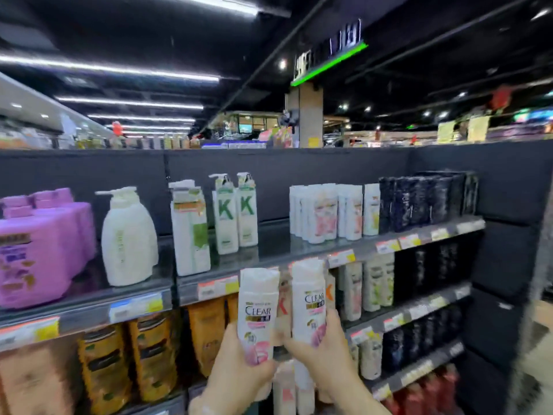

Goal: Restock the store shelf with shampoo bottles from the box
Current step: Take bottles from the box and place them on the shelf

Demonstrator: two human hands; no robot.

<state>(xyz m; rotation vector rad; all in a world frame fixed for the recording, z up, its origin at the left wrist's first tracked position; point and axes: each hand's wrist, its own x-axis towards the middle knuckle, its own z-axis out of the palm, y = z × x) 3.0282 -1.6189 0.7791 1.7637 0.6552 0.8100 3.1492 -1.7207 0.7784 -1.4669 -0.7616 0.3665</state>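
Above the left hand point(236, 363), a white plastic CLEAR shampoo bottle with a pink label point(258, 313) stands upright in its curled fingers; the right hand point(323, 348) grips a matching second bottle point(308, 301) just beside. Motion blur smears nearby labels. Higher, past both hands, the grey shelf point(269, 250) carries white K pump bottles point(236, 211).

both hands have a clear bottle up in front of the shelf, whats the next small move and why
Probably lift both up and to the right, toward the matching white and pink bottles on the top shelf. The left hand grips one CLEAR bottle and the right hand the other, both upright and held below that shelf's edge, with bare shelf in front of that group.
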